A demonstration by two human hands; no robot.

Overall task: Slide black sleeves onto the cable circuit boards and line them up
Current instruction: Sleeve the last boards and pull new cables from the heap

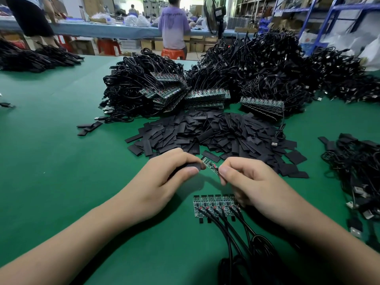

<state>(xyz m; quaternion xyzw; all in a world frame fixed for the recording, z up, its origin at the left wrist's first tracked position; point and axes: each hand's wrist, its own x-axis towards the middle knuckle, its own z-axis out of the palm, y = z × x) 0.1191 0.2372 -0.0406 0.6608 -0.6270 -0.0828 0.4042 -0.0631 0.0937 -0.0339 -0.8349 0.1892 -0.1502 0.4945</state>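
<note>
A green table mat carries a wide heap of loose sleeves, flat and black, just beyond the hands. Behind the heap rise big cable bundles with stacked boards showing along their near edges. More cables with USB plugs lie at the right edge. Far off, a person in a purple shirt sits on a red stool beside a standing fan.

The left hand grips one black sleeve between thumb and curled fingers, which hide most of it. The right hand pinches the wired end of a small green circuit board, held slanted above the mat between the hands. Its free end is just beside the sleeve; whether it has entered cannot be told. Nearer, a row of bare boards lies side by side, black leads trailing near-right, and the right hand covers the row's right end.
</note>
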